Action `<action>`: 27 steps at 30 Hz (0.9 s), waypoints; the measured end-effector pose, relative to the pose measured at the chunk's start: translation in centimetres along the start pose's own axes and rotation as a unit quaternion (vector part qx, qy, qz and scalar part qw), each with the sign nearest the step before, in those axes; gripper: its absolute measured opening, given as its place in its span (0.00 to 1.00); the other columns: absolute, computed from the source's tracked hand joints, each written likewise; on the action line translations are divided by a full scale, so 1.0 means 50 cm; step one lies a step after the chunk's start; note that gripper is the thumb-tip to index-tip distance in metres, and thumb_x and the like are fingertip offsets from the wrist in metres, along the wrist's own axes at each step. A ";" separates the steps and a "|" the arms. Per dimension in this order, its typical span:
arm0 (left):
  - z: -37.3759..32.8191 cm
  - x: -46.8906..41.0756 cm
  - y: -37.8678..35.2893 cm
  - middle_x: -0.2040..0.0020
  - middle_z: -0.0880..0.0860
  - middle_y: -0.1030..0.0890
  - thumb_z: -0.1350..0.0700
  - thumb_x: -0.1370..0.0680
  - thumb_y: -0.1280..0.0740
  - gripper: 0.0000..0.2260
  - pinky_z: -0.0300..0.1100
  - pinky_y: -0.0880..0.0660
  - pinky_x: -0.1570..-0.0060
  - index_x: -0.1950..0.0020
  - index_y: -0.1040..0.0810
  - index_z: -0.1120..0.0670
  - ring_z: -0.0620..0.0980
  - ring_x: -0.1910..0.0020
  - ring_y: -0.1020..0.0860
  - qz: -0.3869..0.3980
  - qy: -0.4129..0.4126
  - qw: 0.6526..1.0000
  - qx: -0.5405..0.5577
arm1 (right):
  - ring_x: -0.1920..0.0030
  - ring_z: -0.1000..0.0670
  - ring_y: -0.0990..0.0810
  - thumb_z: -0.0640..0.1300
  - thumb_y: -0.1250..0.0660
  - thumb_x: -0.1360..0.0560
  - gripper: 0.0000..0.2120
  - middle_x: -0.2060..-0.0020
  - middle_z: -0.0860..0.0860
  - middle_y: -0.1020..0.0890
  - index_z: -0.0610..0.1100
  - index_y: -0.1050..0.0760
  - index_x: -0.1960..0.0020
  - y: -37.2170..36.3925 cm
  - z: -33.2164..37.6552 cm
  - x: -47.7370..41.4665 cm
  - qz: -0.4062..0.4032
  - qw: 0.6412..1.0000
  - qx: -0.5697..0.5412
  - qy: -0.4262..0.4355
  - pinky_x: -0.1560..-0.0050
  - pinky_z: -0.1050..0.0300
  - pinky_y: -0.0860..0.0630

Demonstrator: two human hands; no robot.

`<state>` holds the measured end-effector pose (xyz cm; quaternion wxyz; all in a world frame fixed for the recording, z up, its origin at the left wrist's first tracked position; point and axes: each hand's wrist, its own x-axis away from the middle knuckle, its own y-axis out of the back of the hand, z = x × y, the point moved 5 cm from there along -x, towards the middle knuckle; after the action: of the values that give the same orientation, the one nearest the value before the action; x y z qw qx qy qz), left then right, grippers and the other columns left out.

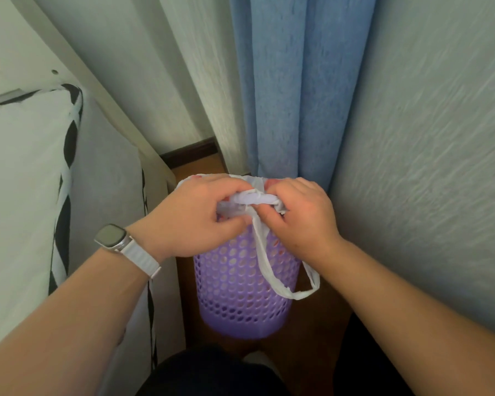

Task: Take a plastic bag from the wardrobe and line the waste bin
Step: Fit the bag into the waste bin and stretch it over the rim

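A purple perforated waste bin [240, 292] stands on the wooden floor in the narrow gap between the bed and the wall. A white plastic bag [253, 200] sits in its mouth, with the edge folded over the near rim. My left hand [195, 215] grips the bag and rim on the left side. My right hand [300, 218] pinches the bag at the rim on the right. One bag handle [272, 275] hangs in a loop down the bin's outer front. The bin's inside is hidden by my hands.
A bed with a white and black patterned cover [26, 195] fills the left. A blue curtain [295, 90] hangs just behind the bin, and a pale textured wall [429, 167] closes the right side. The brown floor [317, 338] strip is narrow.
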<state>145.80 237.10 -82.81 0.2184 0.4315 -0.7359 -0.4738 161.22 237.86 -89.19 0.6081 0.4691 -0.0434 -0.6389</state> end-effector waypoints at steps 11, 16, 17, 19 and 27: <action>0.029 -0.003 0.006 0.51 0.43 0.18 0.48 0.26 0.31 0.14 0.41 0.24 0.52 0.41 0.20 0.44 0.45 0.51 0.20 0.050 0.039 0.992 0.110 | 0.64 0.55 0.28 0.57 0.37 0.27 0.15 0.66 0.54 0.21 0.47 0.23 0.60 0.005 0.008 -0.010 0.012 0.999 -0.034 -0.010 0.68 0.56 0.31; 0.021 -0.010 0.000 0.57 0.45 0.19 0.48 0.25 0.31 0.09 0.40 0.26 0.59 0.48 0.18 0.47 0.42 0.58 0.22 0.008 0.025 0.998 0.051 | 0.63 0.52 0.25 0.57 0.36 0.29 0.14 0.66 0.53 0.21 0.46 0.22 0.60 0.017 0.020 -0.013 0.013 0.997 -0.066 -0.028 0.65 0.52 0.26; 0.021 -0.008 -0.001 0.57 0.44 0.19 0.48 0.25 0.30 0.07 0.38 0.27 0.59 0.49 0.18 0.47 0.42 0.59 0.22 0.011 0.023 0.999 0.047 | 0.63 0.51 0.24 0.56 0.35 0.28 0.13 0.65 0.53 0.21 0.46 0.21 0.59 0.018 0.020 -0.012 0.028 0.996 -0.081 -0.021 0.64 0.49 0.26; 0.021 -0.003 -0.002 0.59 0.45 0.19 0.49 0.24 0.32 0.06 0.40 0.27 0.61 0.51 0.19 0.49 0.42 0.61 0.23 0.015 0.017 0.999 0.031 | 0.61 0.49 0.23 0.54 0.34 0.27 0.12 0.63 0.52 0.20 0.46 0.20 0.56 0.021 0.019 -0.012 0.067 0.992 -0.109 0.003 0.63 0.47 0.25; 0.015 -0.005 0.034 0.66 0.45 0.23 0.46 0.21 0.39 0.11 0.45 0.28 0.68 0.58 0.21 0.49 0.44 0.67 0.25 -0.109 0.018 0.992 -0.064 | 0.54 0.48 0.22 0.55 0.33 0.26 0.16 0.55 0.50 0.19 0.43 0.21 0.48 0.064 -0.020 -0.040 0.005 0.994 -0.110 -0.001 0.50 0.49 0.26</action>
<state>144.67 238.01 -81.61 0.2054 0.5028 -0.6489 -0.5329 163.87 239.17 -86.66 0.6595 0.3985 0.0242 -0.6369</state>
